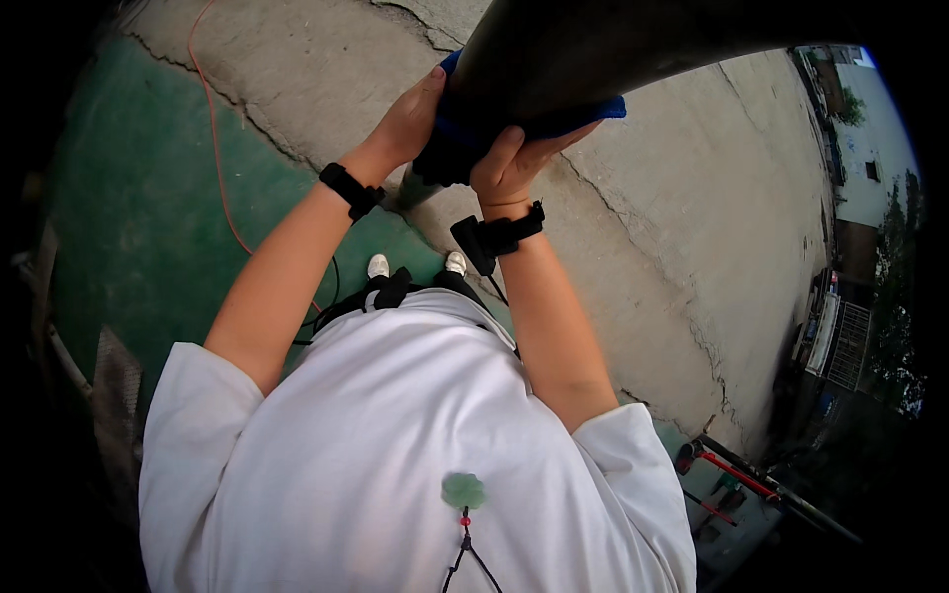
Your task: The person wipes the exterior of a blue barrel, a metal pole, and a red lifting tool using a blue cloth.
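Note:
A large, dark, smooth column-like thing (554, 74), perhaps a pole or pipe, fills the top middle of the head view. Wrapped against its near side is a dark blue cloth (450, 143), one corner sticking out to the right. My left hand (407, 121) curves round the cloth's left side, fingers mostly hidden behind it. From below and to the right, my right hand (509, 170) grips the cloth, thumb up and fingers stretched along its underside. Below the cloth a greenish lower piece (417, 188) of the column shows. Black straps circle both my wrists.
Cracked concrete (682, 217) lies ahead and right, green-painted floor (148, 198) on the left. An orange cable (215, 128) runs across the green floor. A red and black metal frame (736, 474) stands at lower right. A metal plate (117, 385) is at far left.

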Demonstrator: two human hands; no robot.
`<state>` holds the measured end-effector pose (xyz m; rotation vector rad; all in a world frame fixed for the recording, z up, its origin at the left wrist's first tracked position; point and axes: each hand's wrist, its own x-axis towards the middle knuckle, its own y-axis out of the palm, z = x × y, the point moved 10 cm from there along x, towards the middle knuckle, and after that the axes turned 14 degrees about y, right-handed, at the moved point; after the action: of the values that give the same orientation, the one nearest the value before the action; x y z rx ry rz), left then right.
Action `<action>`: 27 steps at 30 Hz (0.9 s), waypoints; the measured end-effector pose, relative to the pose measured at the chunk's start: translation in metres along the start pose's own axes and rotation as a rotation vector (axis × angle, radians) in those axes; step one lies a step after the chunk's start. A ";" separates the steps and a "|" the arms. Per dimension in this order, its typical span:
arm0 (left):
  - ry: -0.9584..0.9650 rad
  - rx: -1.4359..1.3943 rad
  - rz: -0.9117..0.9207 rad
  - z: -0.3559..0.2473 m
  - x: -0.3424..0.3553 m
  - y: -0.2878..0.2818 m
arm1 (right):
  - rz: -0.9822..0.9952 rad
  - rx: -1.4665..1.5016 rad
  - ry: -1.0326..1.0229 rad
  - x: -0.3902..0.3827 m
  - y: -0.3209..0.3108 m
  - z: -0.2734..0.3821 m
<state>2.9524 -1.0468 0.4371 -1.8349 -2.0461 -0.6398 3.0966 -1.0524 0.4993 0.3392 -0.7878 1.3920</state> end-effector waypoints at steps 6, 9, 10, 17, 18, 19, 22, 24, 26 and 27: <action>-0.042 -0.068 -0.089 0.027 -0.015 0.006 | 0.197 -0.155 -0.044 -0.021 0.010 -0.016; 0.186 0.059 -0.089 -0.026 -0.014 0.020 | 0.262 -0.206 -0.068 -0.024 0.013 -0.014; 0.201 0.073 -0.096 -0.036 -0.013 0.025 | 0.262 -0.203 -0.076 -0.020 0.015 -0.012; 0.658 0.396 0.119 -0.181 0.044 0.054 | -0.048 0.009 -0.241 0.079 -0.019 0.113; 0.710 0.482 0.210 -0.201 0.054 0.063 | -0.047 0.008 -0.240 0.093 -0.026 0.125; 0.705 0.473 0.210 -0.205 0.065 0.068 | -0.033 -0.067 -0.289 0.102 -0.031 0.141; 1.001 0.516 0.050 -0.218 0.078 0.061 | -0.004 -0.210 -0.412 0.117 -0.028 0.163; 1.070 0.624 -0.030 -0.212 0.075 0.059 | -0.013 -0.220 -0.442 0.115 -0.024 0.160; 1.061 0.701 -0.056 -0.201 0.069 0.059 | -0.039 -0.200 -0.445 0.106 -0.023 0.143; 1.042 0.652 -0.061 -0.193 0.066 0.056 | -0.053 -0.195 -0.444 0.101 -0.025 0.133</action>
<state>2.9886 -1.0875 0.6413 -0.7794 -1.3375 -0.6365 3.0794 -1.0675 0.6666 0.5216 -1.2602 1.1916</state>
